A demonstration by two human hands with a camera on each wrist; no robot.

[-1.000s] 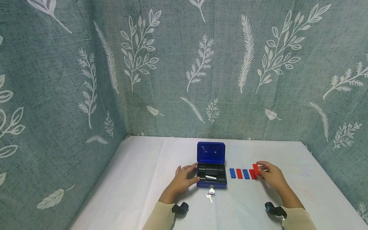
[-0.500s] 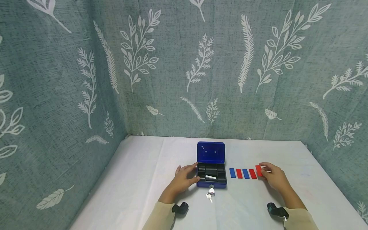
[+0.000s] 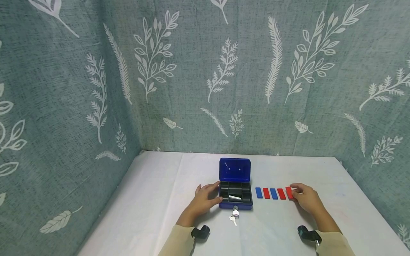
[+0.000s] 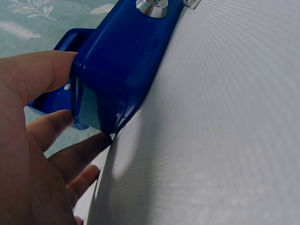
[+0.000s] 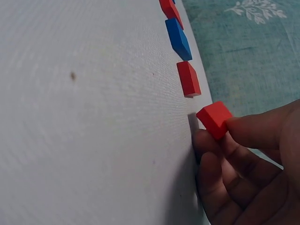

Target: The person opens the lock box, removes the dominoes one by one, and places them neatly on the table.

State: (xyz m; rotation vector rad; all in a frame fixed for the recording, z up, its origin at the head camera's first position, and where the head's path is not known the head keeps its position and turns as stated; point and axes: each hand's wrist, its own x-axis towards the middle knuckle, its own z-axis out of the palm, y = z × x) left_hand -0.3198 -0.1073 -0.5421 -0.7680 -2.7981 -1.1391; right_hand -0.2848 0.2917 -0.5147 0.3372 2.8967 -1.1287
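Note:
My right hand (image 3: 306, 197) pinches a red rectangular block (image 5: 214, 120) between thumb and fingers, slightly above the white tabletop in the right wrist view. Left of it lies a row of flat blocks: a blue one (image 3: 258, 192), a red one (image 3: 266, 193), another blue one (image 3: 273, 193) and a red one (image 3: 281, 193). My left hand (image 3: 202, 201) rests against the left side of a blue cash box (image 4: 124, 56), thumb at the front corner and fingers spread. The box's lid (image 3: 235, 170) stands raised, over a black compartment tray (image 3: 235, 186).
Keys (image 3: 235, 216) hang from the lock at the box's front. A small white strip (image 3: 235, 197) lies in a front compartment of the tray. The table (image 3: 153, 199) has a white cover, with patterned green cloth (image 3: 192, 124) behind it and at its sides.
My right hand has moved the red block rightwards and lowered it to the right end of the row. The left hand and the cash box have stayed put.

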